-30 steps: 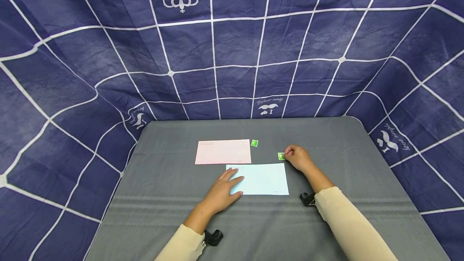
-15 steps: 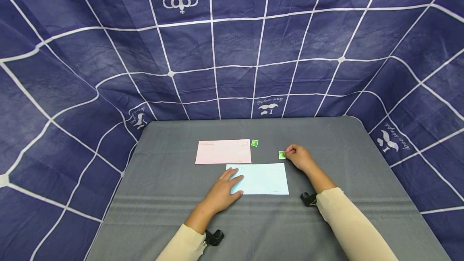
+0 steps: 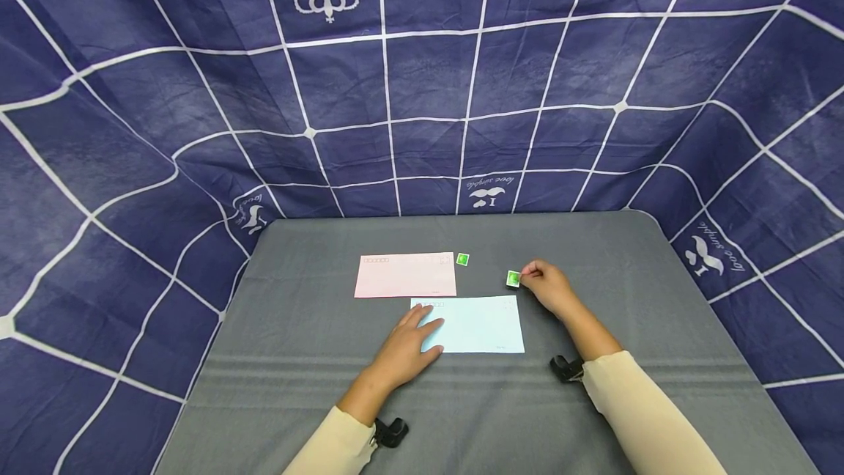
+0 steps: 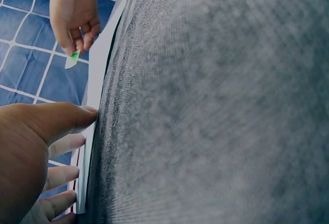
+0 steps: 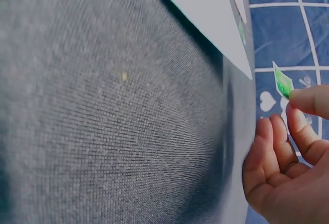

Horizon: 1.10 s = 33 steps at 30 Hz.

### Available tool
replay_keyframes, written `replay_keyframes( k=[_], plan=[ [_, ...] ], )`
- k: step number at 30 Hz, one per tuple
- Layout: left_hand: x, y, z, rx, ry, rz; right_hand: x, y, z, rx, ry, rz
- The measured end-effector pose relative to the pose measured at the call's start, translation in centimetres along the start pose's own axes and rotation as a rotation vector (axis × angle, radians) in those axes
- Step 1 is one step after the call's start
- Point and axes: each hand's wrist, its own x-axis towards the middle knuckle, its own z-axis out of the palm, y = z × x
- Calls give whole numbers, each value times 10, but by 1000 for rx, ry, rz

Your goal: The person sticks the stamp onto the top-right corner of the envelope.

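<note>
Between thumb and forefinger, my right hand (image 3: 549, 287) pinches a small green postage stamp (image 3: 513, 279) with a white border. In the right wrist view the stamp (image 5: 282, 81) stands clear of the cloth, held by one edge. My left hand (image 3: 404, 348) rests with spread fingers on the left part of a light blue envelope (image 3: 481, 325). Behind that lies a pink envelope (image 3: 405, 277), flat on the table. A second green stamp (image 3: 463, 259) lies just right of the pink envelope's upper right corner.
Grey cloth covers the table (image 3: 316, 387). A blue curtain (image 3: 428, 79) with white lines surrounds its back and sides. Black wrist mounts (image 3: 392, 432) sit on both forearms.
My right hand has drawn the stamp up off the cloth, shifting it slightly away from me. The left hand stays where it was on the blue envelope.
</note>
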Motion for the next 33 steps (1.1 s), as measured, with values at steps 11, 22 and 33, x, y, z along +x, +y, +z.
replay_keyframes(
  k=[11,22,33],
  plan=[
    [1,2,2,4,1,-6,-17,-8,2,78,-60,-5],
    [1,4,2,8,1,13,-26,-11,6,42,-122,-13],
    [3,6,-2,9,-67,23,-27,-12,9,-33,-168,-19]
  ],
)
